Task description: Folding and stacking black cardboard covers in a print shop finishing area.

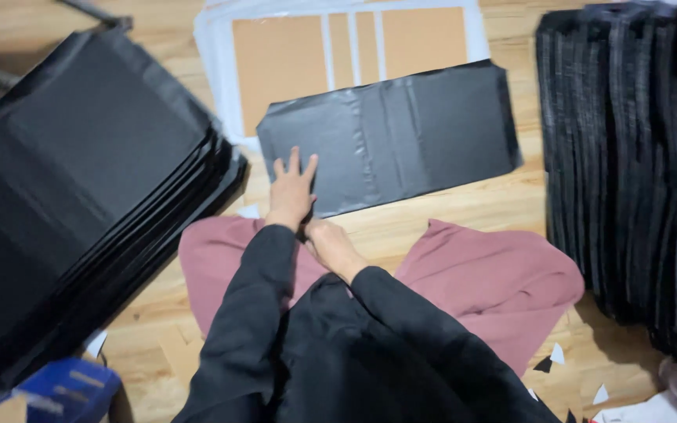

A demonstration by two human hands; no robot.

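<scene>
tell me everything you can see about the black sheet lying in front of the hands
The black sheet is a flat, roughly rectangular piece, glossy like plastic-coated paper, with vertical creases near its middle and clipped corners. It lies slightly tilted on the wooden floor, its upper edge overlapping a white sheet with brown cardboard panels. The left hand rests flat on its lower left corner; the right hand sits just below its edge.

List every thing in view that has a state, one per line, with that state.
Black sheet: lying flat on the floor, creased.
Left hand: open, fingers spread, pressing the sheet's near corner.
Right hand: close to the body, grip unclear.
Left stack: piled, fanned at the edges.
Right stack: piled.
Cardboard template: flat, partly covered.
</scene>
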